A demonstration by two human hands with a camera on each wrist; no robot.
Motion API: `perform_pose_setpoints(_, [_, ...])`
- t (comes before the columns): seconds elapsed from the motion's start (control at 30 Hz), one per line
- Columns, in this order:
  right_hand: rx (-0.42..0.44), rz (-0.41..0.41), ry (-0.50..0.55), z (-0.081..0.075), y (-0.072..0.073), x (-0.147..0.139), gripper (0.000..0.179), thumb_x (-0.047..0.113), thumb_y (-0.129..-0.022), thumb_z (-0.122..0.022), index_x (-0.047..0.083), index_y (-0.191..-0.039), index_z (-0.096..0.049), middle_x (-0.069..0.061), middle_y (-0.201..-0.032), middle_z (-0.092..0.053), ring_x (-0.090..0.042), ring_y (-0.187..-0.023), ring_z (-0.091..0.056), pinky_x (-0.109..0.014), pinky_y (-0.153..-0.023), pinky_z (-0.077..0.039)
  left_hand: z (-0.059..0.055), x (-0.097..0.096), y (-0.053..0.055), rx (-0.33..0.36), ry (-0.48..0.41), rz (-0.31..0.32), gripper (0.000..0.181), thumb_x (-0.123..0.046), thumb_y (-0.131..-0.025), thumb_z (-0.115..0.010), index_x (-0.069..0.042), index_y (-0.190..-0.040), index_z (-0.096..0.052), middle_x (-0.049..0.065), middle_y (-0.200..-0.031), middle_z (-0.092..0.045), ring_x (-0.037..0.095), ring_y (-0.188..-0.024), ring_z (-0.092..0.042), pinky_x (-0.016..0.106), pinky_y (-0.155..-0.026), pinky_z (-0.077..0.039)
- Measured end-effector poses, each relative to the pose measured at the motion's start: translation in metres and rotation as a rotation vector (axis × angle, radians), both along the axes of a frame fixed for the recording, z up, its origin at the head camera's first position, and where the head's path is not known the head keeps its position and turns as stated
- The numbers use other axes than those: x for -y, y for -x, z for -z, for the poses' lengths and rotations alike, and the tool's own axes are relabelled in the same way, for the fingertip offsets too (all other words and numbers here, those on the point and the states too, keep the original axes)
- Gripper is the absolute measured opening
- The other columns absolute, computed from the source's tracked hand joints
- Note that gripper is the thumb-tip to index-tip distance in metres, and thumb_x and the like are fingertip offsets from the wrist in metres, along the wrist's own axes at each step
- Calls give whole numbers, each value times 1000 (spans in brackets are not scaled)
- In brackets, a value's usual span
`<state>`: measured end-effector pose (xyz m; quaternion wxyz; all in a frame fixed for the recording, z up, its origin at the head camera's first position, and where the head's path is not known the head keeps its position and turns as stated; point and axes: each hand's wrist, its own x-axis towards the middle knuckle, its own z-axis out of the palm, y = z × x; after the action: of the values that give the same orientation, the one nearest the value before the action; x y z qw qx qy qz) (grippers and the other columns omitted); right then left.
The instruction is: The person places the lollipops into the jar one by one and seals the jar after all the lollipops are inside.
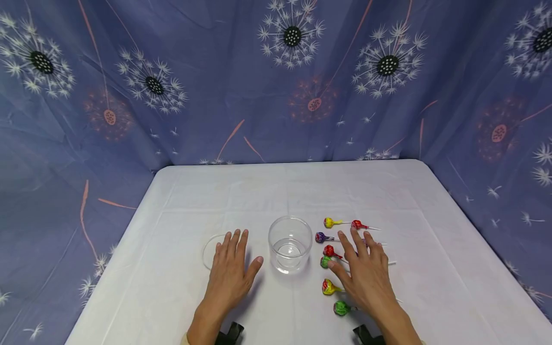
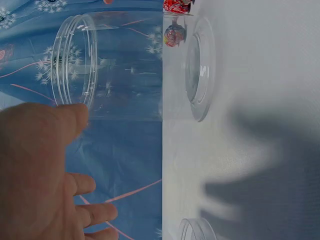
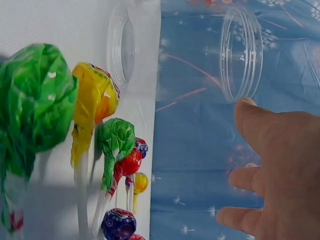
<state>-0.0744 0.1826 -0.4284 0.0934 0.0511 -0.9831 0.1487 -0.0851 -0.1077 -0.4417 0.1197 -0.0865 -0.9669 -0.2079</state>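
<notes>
A clear jar (image 1: 291, 247) is stood upright on a white-covered desk (image 1: 293, 191), between the left grip (image 1: 230, 273) and the right grip (image 1: 365, 273), both bare, spread wide and empty. A round transparent lid (image 1: 210, 251) is partly hidden by the left grip. Wrapped lollipops (image 1: 329, 287), scattered right of the jar, are partly covered by the right grip, held above them.

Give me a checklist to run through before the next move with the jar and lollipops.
1. Clear screw-top jar upright, mouth uncovered: ok.
2. Nothing inside it: ok, it looks empty.
3. Clear lid fully visible in the head view: not ok, the left hand partly hides it.
4. Exact count of wrapped lollipops: cannot tell, the right hand overlaps some in the head view.
5. Both hands free to grasp: ok, neither holds anything.
</notes>
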Motion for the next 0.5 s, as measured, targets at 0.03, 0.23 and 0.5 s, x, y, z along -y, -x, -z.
perform_pose_setpoints(0.03, [6,6,1,-1,0,-1,75,48,-85,-64,18,-147,-34,-20,-152,-27,-44,-140,-15,-65,-109,-10,0,0,1,-11,-8,10,69,-46,-93,-52,-7,-146,-33,18,-149,-37,36,-142,-27,54,-114,-21])
perform_pose_setpoints(0.23, [-3,34,5,-3,-3,-7,74,47,-83,-66,16,-144,-37,-20,-151,-30,-45,-138,-17,-65,-107,-13,-1,-1,3,-49,-51,48,70,-45,-92,-55,-4,-144,-34,19,-146,-40,36,-140,-31,52,-113,-26])
perform_pose_setpoints(0.5, [-70,26,48,-3,-9,-17,71,42,-81,-69,14,-141,-43,-17,-144,-38,-44,-134,-23,-62,-101,-19,-2,-1,5,-42,-134,96,69,-42,-92,-56,-5,-145,-32,16,-146,-41,33,-139,-34,49,-111,-31])
